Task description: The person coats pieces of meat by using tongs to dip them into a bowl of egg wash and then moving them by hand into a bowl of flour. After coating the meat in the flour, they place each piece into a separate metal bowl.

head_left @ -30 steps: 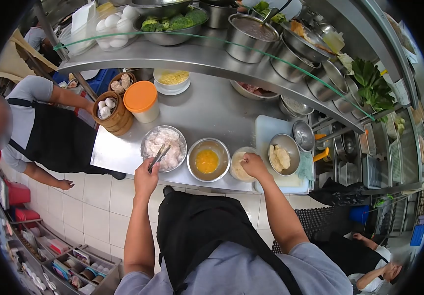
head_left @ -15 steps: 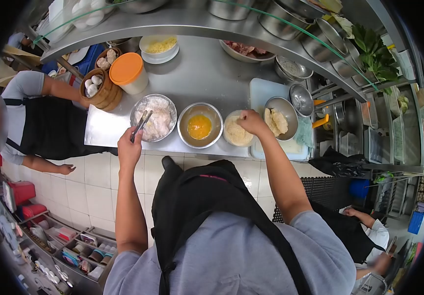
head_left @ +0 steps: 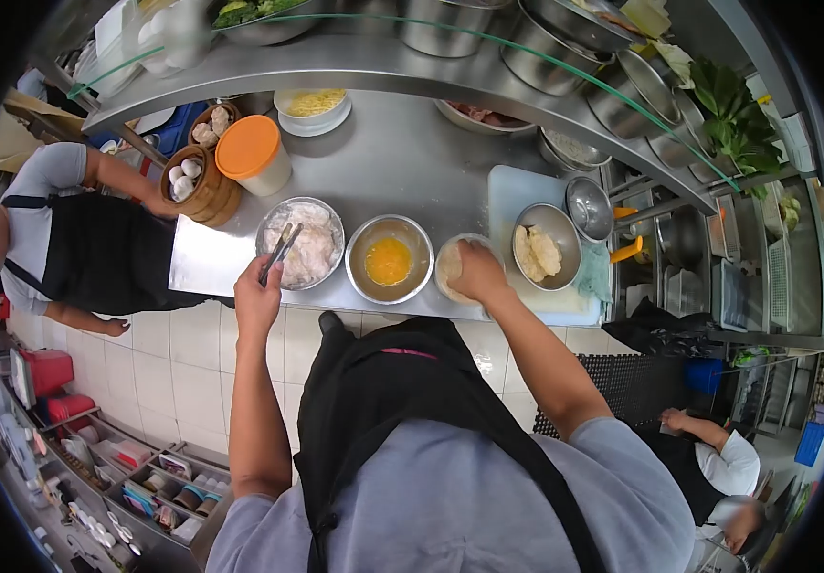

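Observation:
My left hand (head_left: 257, 298) is closed around metal tongs (head_left: 284, 246), whose tips reach over a steel bowl (head_left: 339, 250) of pale, white-coated pieces (head_left: 309, 250). Beside it stands a steel bowl (head_left: 355, 277) holding beaten egg (head_left: 388, 261). My right hand (head_left: 476, 273) is down in a bowl of pale crumbs (head_left: 447, 260), its fingers curled and partly hidden, so what they grip cannot be made out. Just right of that hand, a steel bowl (head_left: 574, 250) contains crumb-coated pieces (head_left: 537, 254).
A cutting board (head_left: 517, 186) lies under the right-hand bowl, near a smaller steel bowl (head_left: 588, 208). Bamboo steamers (head_left: 210, 201) and an orange-lidded tub (head_left: 250, 153) stand at left. A metal shelf (head_left: 383, 69) crosses above. One co-worker (head_left: 87, 229) is at left, another (head_left: 703, 458) at lower right.
My right hand has lowered from above the crumb bowl's right edge into the crumbs, its fingers pointing further in. The tongs stay over the white-coated pieces. The view has shifted slightly.

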A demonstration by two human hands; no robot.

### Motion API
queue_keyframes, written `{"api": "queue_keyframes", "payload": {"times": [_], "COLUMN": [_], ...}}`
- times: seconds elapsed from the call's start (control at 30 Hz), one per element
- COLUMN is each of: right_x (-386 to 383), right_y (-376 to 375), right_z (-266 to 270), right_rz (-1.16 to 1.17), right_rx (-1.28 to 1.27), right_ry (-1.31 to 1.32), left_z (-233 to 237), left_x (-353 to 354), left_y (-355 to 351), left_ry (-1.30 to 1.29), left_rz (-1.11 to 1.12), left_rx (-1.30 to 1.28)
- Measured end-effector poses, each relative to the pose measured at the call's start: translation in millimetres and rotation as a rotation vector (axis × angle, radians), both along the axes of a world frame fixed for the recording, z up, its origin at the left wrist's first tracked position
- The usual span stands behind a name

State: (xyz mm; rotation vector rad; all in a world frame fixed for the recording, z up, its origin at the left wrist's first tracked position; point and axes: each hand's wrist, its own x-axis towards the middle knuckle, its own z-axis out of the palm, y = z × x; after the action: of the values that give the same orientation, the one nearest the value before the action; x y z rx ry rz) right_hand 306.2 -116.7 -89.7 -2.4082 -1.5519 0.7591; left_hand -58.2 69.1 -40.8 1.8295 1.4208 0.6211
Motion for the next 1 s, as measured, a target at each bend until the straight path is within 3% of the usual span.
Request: {"api": "queue_keyframes", "payload": {"times": [0.1, 0.2, 0.27, 0.4, 0.47, 0.57, 0.67, 0.73, 0.83, 0.9, 1.0], "right_x": [-6, 7, 25, 55, 53, 24, 23, 25, 5, -20, -20], "right_y": [-5, -2, 3, 3, 12, 2, 12, 11, 2, -2, 4], "right_z": [-10, -10, 13, 20, 10, -55, -64, -53, -19, 11, 2], "right_rz": [-0.038, -0.123, -0.059, -0.088, -0.025, 0.016, -0.016, 0.050, -0.036, -0.144, -0.148], "right_rx": [0.062, 0.090, -0.097, -0.039, -0.105, -0.243, -0.270, -0.180, -0.091, -0.011, -0.136], "right_ry": [-0.236, -0.141, -0.023, -0.010, 0.032, -0.013, 0.030, 0.053, -0.028, -0.219, -0.247], "left_z": [3, 6, -2, -4, -5, -6, 2, -2, -1, 9, -6], "left_x": [5, 6, 3, 6, 7, 11, 14, 12, 6, 4, -5], "left_y": [3, 4, 7, 10, 11, 11, 10, 15, 16, 15, 20], "left_ry": [0.040, 0.074, 0.040, 0.034, 0.008, -0.019, 0.028, -0.002, 0.027, 0.019, 0.029], "left_rz": [-0.016, -0.021, -0.040, -0.024, -0.023, -0.013, -0.018, -0.012, 0.024, 0.029, 0.020], "left_rx": [0.037, 0.002, 0.072, 0.022, 0.045, 0.016, 0.024, 0.058, 0.047, 0.006, 0.014]}}
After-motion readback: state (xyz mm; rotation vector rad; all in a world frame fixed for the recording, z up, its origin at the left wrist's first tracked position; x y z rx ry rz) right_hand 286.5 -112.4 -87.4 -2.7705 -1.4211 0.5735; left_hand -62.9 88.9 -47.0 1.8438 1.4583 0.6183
